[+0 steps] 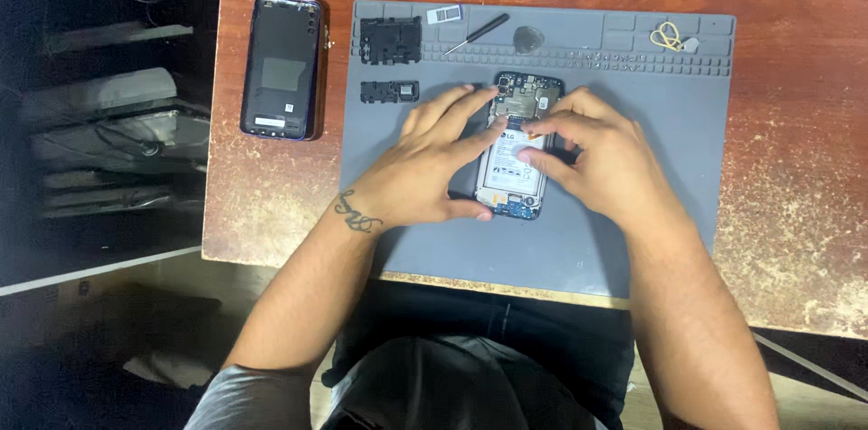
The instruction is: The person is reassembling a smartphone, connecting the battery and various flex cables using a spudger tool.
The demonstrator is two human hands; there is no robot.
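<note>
- left hand [425,168] steadies the opened black smartphone with white battery [514,163], fingers spread flat on it.
- right hand [601,159] pinches fingertips together at the battery's top; work gently there.

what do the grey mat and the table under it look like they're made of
The grey mat looks like matte silicone or rubber: even, dull, with moulded compartments along its far edge. The table looks like wood or board under a worn reddish-brown coating, speckled and chipped pale in patches.

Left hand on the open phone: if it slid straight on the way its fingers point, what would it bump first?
Probably the right hand. The left hand points right across the opened phone, and the two hands' fingertips nearly meet there already.
</note>
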